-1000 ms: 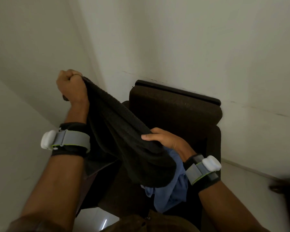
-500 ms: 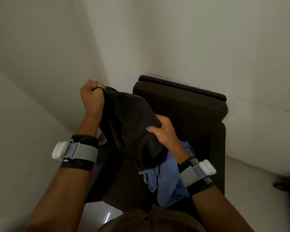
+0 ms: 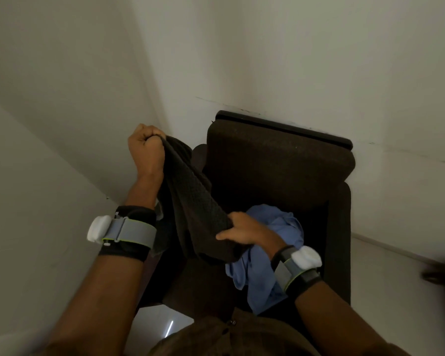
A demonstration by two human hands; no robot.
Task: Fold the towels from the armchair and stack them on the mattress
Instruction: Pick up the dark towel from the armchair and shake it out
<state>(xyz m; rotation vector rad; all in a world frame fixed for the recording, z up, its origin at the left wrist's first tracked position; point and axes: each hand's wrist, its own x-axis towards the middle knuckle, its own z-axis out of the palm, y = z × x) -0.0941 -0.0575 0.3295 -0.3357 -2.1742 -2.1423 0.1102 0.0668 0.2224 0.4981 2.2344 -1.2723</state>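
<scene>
- Nearest: brown shirt (image 3: 242,337) at the bottom edge; both forearms reach forward, each with a grey wrist band (image 3: 129,231).
- Right hand (image 3: 244,231): low and near, over the seat. Fingers curled over the lower edge of the dark towel (image 3: 190,201), thumb tucked beneath it, pinching the cloth.
- Blue towel (image 3: 285,227): crumpled on the armchair seat, just under and right of the right hand, part trailing over the near seat edge. Unfolded.
- Dark towel: off the seat, stretched in a slant from the right hand up and left to the left hand; slack cloth hangs below.
- Left hand (image 3: 145,147): raised, farther and left, a tight fist round the towel's upper end.
- Armchair (image 3: 280,163): backrest against the white wall (image 3: 293,60).
- Mattress: not in view.
- Step, as judged: opening out the first towel before folding; nothing stacked yet.
- Next calls for: finding two corners of one edge, spreading the hands apart until the cloth hangs flat, then bringing the edges together.
</scene>
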